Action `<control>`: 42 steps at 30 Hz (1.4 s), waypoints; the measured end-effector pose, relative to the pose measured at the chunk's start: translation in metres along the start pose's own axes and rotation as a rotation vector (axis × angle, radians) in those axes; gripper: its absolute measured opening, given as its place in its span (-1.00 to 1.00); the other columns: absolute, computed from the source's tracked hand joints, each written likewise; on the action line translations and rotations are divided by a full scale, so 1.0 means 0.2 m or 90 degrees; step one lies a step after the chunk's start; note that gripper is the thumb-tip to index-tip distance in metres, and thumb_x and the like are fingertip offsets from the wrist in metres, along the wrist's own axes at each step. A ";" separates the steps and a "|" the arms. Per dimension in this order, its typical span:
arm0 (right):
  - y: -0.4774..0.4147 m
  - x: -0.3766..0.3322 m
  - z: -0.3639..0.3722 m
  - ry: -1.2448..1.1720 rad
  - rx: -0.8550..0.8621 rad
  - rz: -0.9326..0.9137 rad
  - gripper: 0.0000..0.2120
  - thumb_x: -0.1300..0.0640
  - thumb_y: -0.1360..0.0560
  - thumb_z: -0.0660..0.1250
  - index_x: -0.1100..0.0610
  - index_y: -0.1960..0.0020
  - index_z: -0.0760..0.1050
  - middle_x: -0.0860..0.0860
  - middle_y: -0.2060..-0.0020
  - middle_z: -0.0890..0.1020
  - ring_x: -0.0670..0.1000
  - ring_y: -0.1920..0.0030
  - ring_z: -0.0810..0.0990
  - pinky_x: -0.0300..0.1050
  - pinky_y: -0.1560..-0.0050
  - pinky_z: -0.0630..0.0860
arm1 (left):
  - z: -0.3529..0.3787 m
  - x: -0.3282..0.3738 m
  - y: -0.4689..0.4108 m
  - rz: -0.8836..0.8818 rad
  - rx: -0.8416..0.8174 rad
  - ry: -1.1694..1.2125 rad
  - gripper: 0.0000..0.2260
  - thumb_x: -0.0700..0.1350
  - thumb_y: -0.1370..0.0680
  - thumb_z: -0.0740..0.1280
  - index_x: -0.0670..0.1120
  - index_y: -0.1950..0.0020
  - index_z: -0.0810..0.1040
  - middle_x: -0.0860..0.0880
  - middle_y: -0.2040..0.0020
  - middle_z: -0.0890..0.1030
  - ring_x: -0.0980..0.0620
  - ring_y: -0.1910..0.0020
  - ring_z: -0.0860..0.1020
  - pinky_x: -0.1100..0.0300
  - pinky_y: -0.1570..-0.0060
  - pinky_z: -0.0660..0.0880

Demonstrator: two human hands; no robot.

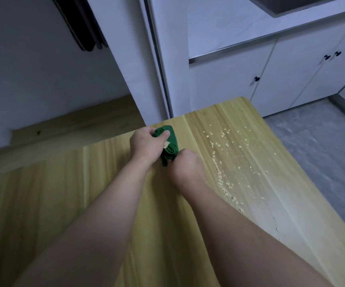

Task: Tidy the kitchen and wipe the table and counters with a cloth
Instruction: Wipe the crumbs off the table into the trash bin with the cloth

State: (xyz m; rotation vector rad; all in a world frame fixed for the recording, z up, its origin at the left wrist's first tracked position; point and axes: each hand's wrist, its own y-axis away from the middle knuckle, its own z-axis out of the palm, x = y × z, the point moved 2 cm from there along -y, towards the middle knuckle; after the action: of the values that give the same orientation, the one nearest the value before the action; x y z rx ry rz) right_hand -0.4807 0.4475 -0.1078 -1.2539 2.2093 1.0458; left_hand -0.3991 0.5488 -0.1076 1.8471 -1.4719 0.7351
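Both hands are on the green cloth [171, 150], bunched up near the far edge of the wooden table [63, 193]. The left hand [145, 145] curls round its upper end, thumb pressed on top. The right hand [185, 165] grips the lower end, its fingers tucked under and out of sight. Just to the right, pale crumbs [225, 158] lie scattered across the tabletop. Beyond the table, white cabinets [225, 83] sit under a pale counter [219, 34].

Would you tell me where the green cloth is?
Head view, centre: left hand and right hand grip the cloth over the table, left of the crumbs.
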 end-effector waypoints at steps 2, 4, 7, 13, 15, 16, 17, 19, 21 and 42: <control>0.06 -0.11 0.10 0.010 -0.034 -0.035 -0.90 0.08 -0.52 0.31 0.11 0.09 0.50 0.14 0.10 0.64 0.22 0.07 0.64 -0.09 0.22 0.44 | -0.18 -0.06 0.01 -0.001 0.047 -0.037 -0.78 0.09 -0.44 0.48 -0.05 0.22 0.64 0.09 0.28 0.65 0.08 0.24 0.62 0.23 0.27 0.46; 0.10 -0.21 0.21 0.017 -0.062 -0.066 -0.89 0.07 -0.54 0.30 0.12 0.07 0.51 0.12 0.11 0.61 0.19 0.09 0.64 -0.08 0.24 0.46 | -0.34 -0.13 0.01 -0.012 0.067 -0.077 -0.78 0.09 -0.44 0.48 -0.05 0.22 0.62 0.10 0.29 0.63 0.07 0.25 0.58 0.23 0.32 0.38; 0.16 -0.34 0.40 0.014 -0.091 -0.085 -0.89 0.10 -0.54 0.30 0.14 0.05 0.54 0.10 0.12 0.62 0.17 0.10 0.64 -0.06 0.21 0.55 | -0.53 -0.26 -0.01 -0.034 0.098 -0.116 -0.80 0.09 -0.45 0.48 -0.04 0.17 0.65 0.03 0.22 0.65 0.02 0.19 0.59 0.22 0.25 0.41; 0.15 -0.52 0.74 0.032 -0.150 -0.096 -0.90 0.17 -0.56 0.28 0.14 0.01 0.57 0.10 0.10 0.65 0.13 0.12 0.64 0.02 0.07 0.64 | -0.74 -0.50 -0.11 -0.098 0.119 -0.181 -0.79 0.09 -0.47 0.45 -0.06 0.14 0.65 -0.01 0.17 0.66 0.02 0.20 0.58 0.26 0.41 0.33; 0.11 -0.57 0.82 0.036 -0.155 -0.098 -0.88 0.19 -0.57 0.26 0.15 0.00 0.57 0.10 0.08 0.63 0.13 0.15 0.61 -0.03 0.12 0.59 | -0.78 -0.53 -0.18 -0.103 0.119 -0.216 -0.77 0.09 -0.48 0.44 -0.08 0.15 0.64 -0.02 0.18 0.64 0.02 0.23 0.56 0.23 0.39 0.34; 0.09 -0.59 0.85 0.037 -0.154 -0.098 -0.87 0.20 -0.58 0.24 0.15 -0.02 0.57 0.10 0.07 0.62 0.13 0.16 0.59 -0.05 0.16 0.55 | -0.79 -0.54 -0.22 -0.109 0.118 -0.225 -0.76 0.09 -0.49 0.43 -0.08 0.17 0.63 -0.03 0.20 0.64 0.02 0.26 0.54 0.23 0.40 0.33; 0.06 -0.61 0.87 0.038 -0.150 -0.097 -0.86 0.21 -0.58 0.23 0.15 -0.03 0.57 0.10 0.06 0.62 0.13 0.16 0.58 -0.05 0.18 0.52 | -0.79 -0.56 -0.26 -0.115 0.119 -0.231 -0.75 0.09 -0.49 0.43 -0.09 0.18 0.63 -0.04 0.21 0.64 0.01 0.28 0.54 0.22 0.41 0.32; 0.02 -0.64 0.91 0.049 -0.144 -0.100 -0.83 0.22 -0.59 0.19 0.14 -0.03 0.57 0.11 0.04 0.62 0.14 0.14 0.59 -0.05 0.18 0.52 | -0.77 -0.60 -0.34 -0.134 0.107 -0.236 -0.74 0.08 -0.48 0.44 -0.13 0.13 0.64 -0.08 0.17 0.65 -0.05 0.22 0.57 0.21 0.35 0.37; -0.03 -0.65 0.92 0.077 -0.136 -0.118 -0.81 0.22 -0.59 0.16 0.13 0.00 0.56 0.10 0.04 0.61 0.13 0.15 0.59 -0.04 0.17 0.54 | -0.74 -0.66 -0.41 -0.164 0.103 -0.206 -0.72 0.07 -0.48 0.46 -0.15 0.02 0.66 -0.12 0.08 0.67 -0.11 0.12 0.62 0.17 0.23 0.44; -0.52 0.00 0.04 0.008 0.112 0.078 -0.77 0.17 -0.54 0.15 0.11 -0.09 0.55 0.12 -0.09 0.60 0.19 -0.08 0.61 -0.06 0.11 0.41 | 0.38 0.13 -0.51 0.092 -0.143 -0.136 -0.78 0.04 -0.53 0.41 -0.12 0.07 0.65 -0.07 0.07 0.67 -0.07 0.04 0.62 0.05 -0.02 0.59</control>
State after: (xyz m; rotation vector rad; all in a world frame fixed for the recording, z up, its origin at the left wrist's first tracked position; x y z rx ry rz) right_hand -0.3916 0.4191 -0.1561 -1.0643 2.3549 0.8658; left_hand -0.2923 0.4904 -0.1501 1.7009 -1.7617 0.4261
